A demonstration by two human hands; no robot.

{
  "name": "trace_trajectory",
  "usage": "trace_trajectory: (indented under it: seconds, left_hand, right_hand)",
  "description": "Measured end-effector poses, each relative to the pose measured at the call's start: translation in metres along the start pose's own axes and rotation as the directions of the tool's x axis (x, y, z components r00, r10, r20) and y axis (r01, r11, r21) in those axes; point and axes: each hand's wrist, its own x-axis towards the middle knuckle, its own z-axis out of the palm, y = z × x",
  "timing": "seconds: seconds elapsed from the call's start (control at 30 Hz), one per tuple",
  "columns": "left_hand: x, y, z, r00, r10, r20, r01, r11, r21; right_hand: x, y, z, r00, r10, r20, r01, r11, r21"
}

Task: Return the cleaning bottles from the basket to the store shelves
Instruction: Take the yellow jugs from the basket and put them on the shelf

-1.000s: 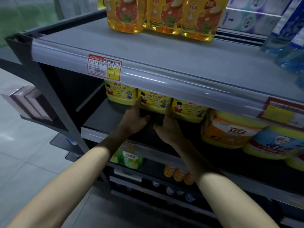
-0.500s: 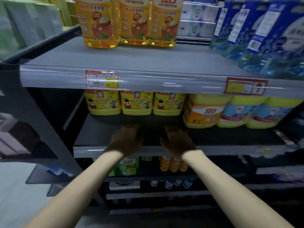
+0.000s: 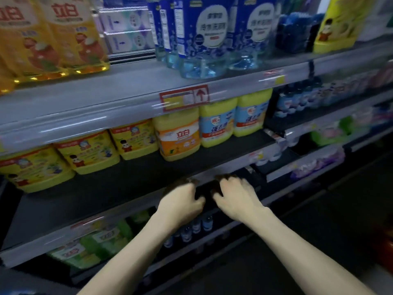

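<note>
My left hand (image 3: 180,201) and my right hand (image 3: 236,196) hover side by side in front of the edge of the dark middle shelf (image 3: 127,184). Both hold nothing, and their fingers are loosely curled and apart. Behind them on that shelf stand three yellow cleaning bottles with cartoon labels (image 3: 85,152), an orange-labelled yellow bottle (image 3: 178,135) and two blue-labelled yellow bottles (image 3: 234,118). The basket is not in view.
The grey upper shelf (image 3: 106,96) carries orange detergent bottles (image 3: 53,39) on the left and blue refill bottles (image 3: 212,33) in the middle. Green packs (image 3: 89,245) and small bottles (image 3: 191,228) fill the lower shelves. More shelving runs off to the right (image 3: 340,103).
Both hands have drawn back from the yellow bottles deep on the middle shelf to its front edge. The view has swung to the right along the shelves.
</note>
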Motion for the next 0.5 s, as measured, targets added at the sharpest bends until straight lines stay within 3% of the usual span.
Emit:
trace_trajectory:
  seconds: [0.3, 0.5]
  left_hand:
    - [0.060, 0.177, 0.094, 0.976, 0.193, 0.101, -0.207, 0.965, 0.160]
    - [0.097, 0.289, 0.162, 0.949, 0.263, 0.176, -0.298, 0.931, 0.213]
  right_hand:
    - [-0.054, 0.205, 0.029, 0.982, 0.189, -0.031, -0.187, 0.981, 0.060]
    - [-0.085, 0.319, 0.038, 0.916, 0.400, 0.010, -0.400, 0.916, 0.032]
